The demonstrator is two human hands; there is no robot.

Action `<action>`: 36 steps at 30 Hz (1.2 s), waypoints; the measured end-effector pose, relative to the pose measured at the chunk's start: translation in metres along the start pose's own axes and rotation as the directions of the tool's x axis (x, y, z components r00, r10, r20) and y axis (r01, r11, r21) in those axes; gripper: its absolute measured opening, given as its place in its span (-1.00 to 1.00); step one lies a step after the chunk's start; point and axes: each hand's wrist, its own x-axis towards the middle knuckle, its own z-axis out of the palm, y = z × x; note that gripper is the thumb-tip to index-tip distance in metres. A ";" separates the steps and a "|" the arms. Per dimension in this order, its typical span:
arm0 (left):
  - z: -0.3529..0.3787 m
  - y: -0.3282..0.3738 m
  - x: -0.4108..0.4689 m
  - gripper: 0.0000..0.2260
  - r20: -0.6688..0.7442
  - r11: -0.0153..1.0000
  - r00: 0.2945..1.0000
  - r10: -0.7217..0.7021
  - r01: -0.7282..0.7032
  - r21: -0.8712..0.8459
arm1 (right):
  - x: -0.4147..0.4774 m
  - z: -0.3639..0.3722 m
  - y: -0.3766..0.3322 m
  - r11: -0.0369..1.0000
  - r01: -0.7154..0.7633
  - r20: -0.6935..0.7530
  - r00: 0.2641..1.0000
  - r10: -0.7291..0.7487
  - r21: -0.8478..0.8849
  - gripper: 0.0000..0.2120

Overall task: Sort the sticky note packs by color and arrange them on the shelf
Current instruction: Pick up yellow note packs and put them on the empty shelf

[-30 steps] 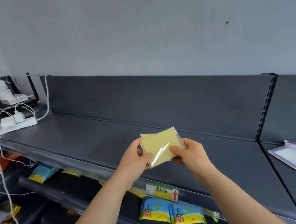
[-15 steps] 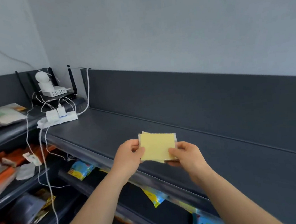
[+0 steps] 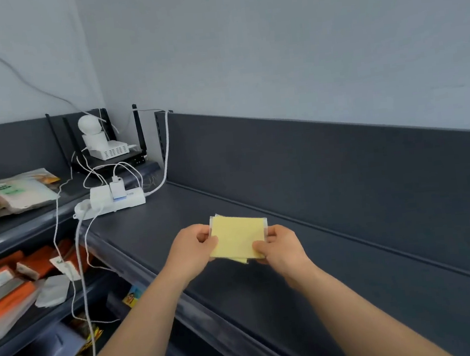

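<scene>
Yellow sticky note packs (image 3: 238,239) between left hand (image 3: 190,249) and right hand (image 3: 282,248).

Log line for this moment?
left hand: pinches yellow wrapped sticky note packs | right hand: pinches same packs | packs: over dark grey shelf, not placed

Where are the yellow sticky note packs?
In the head view, the yellow sticky note packs are at centre, held between the left hand and right hand above the dark shelf.

Dark grey shelf (image 3: 353,281) below a pale wall.
1 white power strip (image 3: 115,199) lies at its left end, cables (image 3: 78,250) trailing over the front edge; the adjoining side shelf (image 3: 17,224) carries packets (image 3: 19,190).
</scene>
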 end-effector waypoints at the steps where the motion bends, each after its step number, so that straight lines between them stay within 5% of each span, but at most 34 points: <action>1: -0.004 -0.004 0.009 -0.86 -0.004 1.000 1.000 -0.018 0.018 0.003 | 0.007 0.008 -0.002 1.000 0.002 -0.007 1.000 -0.002 -0.017 -0.81; 10: -0.039 -0.042 0.090 -0.87 -0.024 0.989 1.000 0.013 -0.009 0.150 | 0.057 0.072 -0.013 0.986 0.047 -0.037 0.998 -0.054 -0.161 -0.79; 18: -0.064 -0.081 0.151 -0.84 0.094 0.922 0.995 0.029 -0.063 0.382 | 0.080 0.123 -0.021 0.822 -0.074 -0.110 0.994 0.014 -0.564 -0.83; 22: -0.066 -0.096 0.164 -0.84 0.134 0.864 0.987 0.091 -0.145 0.482 | 0.077 0.136 -0.025 0.710 -0.103 -0.154 0.988 -0.008 -0.697 -0.69; 28: -0.066 -0.090 0.156 -0.75 0.190 0.647 0.946 0.265 -0.320 0.693 | 0.064 0.136 -0.028 0.728 -0.100 -0.193 0.980 -0.046 -0.679 -0.54; 36: -0.040 -0.039 0.111 -0.66 0.311 0.665 0.795 0.521 -0.606 0.436 | 0.004 0.077 -0.032 0.640 -0.171 -0.337 0.930 -0.145 -0.749 -0.57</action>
